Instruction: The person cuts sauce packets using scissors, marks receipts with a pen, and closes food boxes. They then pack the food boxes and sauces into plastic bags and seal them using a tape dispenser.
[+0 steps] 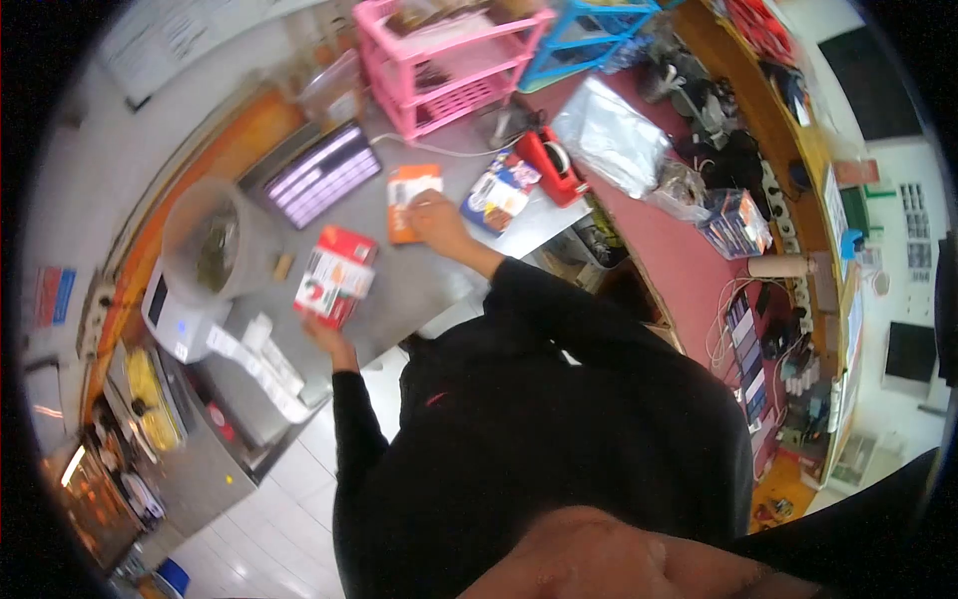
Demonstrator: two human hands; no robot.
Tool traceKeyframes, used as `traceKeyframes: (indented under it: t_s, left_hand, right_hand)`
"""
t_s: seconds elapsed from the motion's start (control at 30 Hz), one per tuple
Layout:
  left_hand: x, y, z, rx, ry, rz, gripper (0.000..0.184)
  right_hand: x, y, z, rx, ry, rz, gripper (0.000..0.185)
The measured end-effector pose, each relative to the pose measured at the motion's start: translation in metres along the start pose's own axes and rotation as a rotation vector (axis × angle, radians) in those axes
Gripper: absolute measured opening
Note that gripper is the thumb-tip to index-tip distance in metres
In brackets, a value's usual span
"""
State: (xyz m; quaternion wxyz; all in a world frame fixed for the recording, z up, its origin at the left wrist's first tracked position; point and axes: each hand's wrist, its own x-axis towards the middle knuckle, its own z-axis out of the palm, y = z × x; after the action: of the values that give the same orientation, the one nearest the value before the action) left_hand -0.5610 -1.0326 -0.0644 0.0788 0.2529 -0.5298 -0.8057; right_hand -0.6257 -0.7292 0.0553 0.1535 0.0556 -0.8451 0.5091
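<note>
Near bench point(409, 285) front edge | left hand point(328, 337) clamped on red-white rectangular packet point(337, 275) | right hand point(437, 220) over flat orange packet point(400, 200), can't tell grip | benchtop smooth grey

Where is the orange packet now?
Head view, left of centre: the orange packet is by the right hand, between the red packet and blue packet.
</note>
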Motion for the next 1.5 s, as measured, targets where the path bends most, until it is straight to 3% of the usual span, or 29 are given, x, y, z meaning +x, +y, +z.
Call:
traceKeyframes:
  t_s: [0.03,0.07,0.1,0.13,0.17,0.2,0.23,0.27,0.33,0.4,0.47,0.57,0.7,0.8,0.97,1.07,1.13,1.2,1.4,1.47,1.5]
  left_hand:
    - [-0.013,-0.021,-0.008,0.065,0.096,0.194,0.046]
    - [-0.029,-0.033,-0.009,0.077,0.465,0.120,0.045]
    - [-0.045,-0.046,-0.008,0.155,0.555,0.167,0.044]
    - [-0.064,-0.056,-0.004,0.232,0.649,0.215,0.043]
    - [-0.089,-0.061,0.007,0.288,0.645,0.216,0.039]
    - [-0.115,-0.068,0.025,0.341,0.643,0.221,0.037]
    - [-0.133,-0.080,0.038,0.542,0.624,0.148,0.034]
    - [-0.148,-0.091,0.046,0.746,0.606,0.075,0.032]
    - [-0.169,-0.110,0.081,0.711,0.516,0.004,0.030]
    - [-0.178,-0.133,0.107,0.465,0.369,-0.019,0.032]
    - [-0.196,-0.107,0.160,0.372,0.153,-0.125,0.035]
    - [-0.197,-0.103,0.196,0.460,0.107,-0.122,0.040]
    - [-0.198,-0.089,0.211,0.441,0.074,-0.068,0.040]
    - [-0.203,-0.083,0.204,0.441,0.099,-0.023,0.038]
    - [-0.218,-0.087,0.182,0.403,0.201,-0.002,0.034]
    - [-0.229,-0.089,0.175,0.338,0.308,-0.020,0.034]
    - [-0.234,-0.092,0.171,0.286,0.375,-0.053,0.034]
    - [-0.233,-0.096,0.170,0.278,0.344,-0.014,0.032]
    - [-0.186,-0.084,0.221,0.247,0.045,0.106,0.024]
    - [-0.170,-0.073,0.248,0.365,-0.054,0.218,0.023]
    - [-0.169,-0.062,0.269,0.363,-0.080,0.245,0.024]
  right_hand:
    - [0.002,0.012,-0.041,-0.060,0.074,-0.004,0.008]
    - [0.001,0.025,-0.088,-0.117,0.141,-0.007,0.004]
    - [0.003,0.071,-0.128,-0.079,0.268,-0.052,0.005]
    - [0.001,0.103,-0.172,0.148,0.369,0.170,0.013]
    - [0.003,0.127,-0.228,-0.396,0.286,0.057,0.012]
    - [0.004,0.158,-0.279,-0.365,0.312,0.215,0.021]
    - [0.003,0.177,-0.319,-0.343,0.523,0.189,0.031]
    - [-0.001,0.218,-0.357,-0.464,0.616,0.371,0.030]
    - [-0.001,0.235,-0.424,-0.591,0.575,0.337,0.026]
    - [0.004,0.256,-0.456,-0.708,0.532,0.311,0.026]
    - [0.013,0.263,-0.461,-0.640,0.451,0.412,0.024]
    - [0.017,0.305,-0.464,-0.743,0.009,0.477,0.021]
    - [0.046,0.305,-0.464,-0.948,-0.649,0.765,0.010]
    - [0.051,0.283,-0.459,-1.036,-0.561,0.468,0.019]
    - [0.045,0.316,-0.470,-0.804,-0.377,0.428,0.014]
    - [0.040,0.335,-0.484,-0.585,-0.197,0.363,0.013]
    - [0.048,0.342,-0.499,-0.626,0.102,0.161,0.012]
    - [0.060,0.305,-0.511,-0.651,0.373,0.073,0.015]
    - [0.093,0.269,-0.543,-0.760,0.436,0.096,0.014]
    - [0.116,0.210,-0.556,-0.767,0.706,-0.129,0.015]
    - [0.124,0.173,-0.557,-0.583,0.812,-0.062,0.016]
